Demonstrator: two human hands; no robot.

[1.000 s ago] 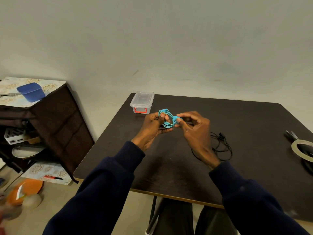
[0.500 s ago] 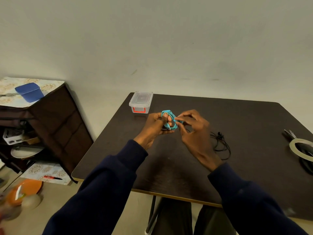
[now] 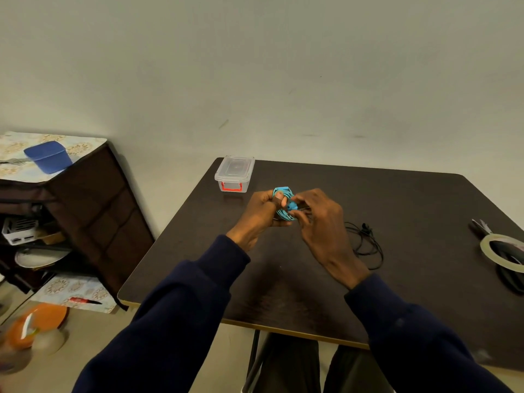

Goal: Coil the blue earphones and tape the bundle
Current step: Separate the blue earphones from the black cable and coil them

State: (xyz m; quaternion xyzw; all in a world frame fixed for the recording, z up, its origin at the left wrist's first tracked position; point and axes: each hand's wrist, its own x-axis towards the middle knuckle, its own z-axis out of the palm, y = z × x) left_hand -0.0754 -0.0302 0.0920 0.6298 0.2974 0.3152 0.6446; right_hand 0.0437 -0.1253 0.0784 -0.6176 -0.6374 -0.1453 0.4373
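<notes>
Your blue earphones (image 3: 285, 205) are wound into a small, tight bundle of turquoise loops. The strands fan out a little at the top and bottom and are gathered at the middle. One rounded blue piece, probably an earbud, sticks out at the right side of the coil. The rest of the cord's ends are hidden by your fingers.

You hold the bundle between both hands over the far-left part of the dark counter (image 3: 411, 199), just in front of the clear lidded container (image 3: 234, 174) with the red latch.

Your left hand (image 3: 259, 215) grips the coil from its left side. The fingers are curled round behind the loops and the thumb is laid across their front, pressing them together. The wrist is raised and the knuckles are turned towards the container.

Your right hand (image 3: 323, 228) comes in from the right with its back facing you. Its fingers are bent, and the thumb and forefinger pinch the right edge of the bundle by the blue piece. Exactly which strand they have hold of I cannot tell. Both forearms, in dark navy sleeves, reach forward and meet at the coil.

A thin black cable (image 3: 367, 245) lies in loose loops on the counter just beside your right hand. The tape roll (image 3: 489, 251) lies flat near the counter's right edge, well apart from the bundle, resting over something dark.
</notes>
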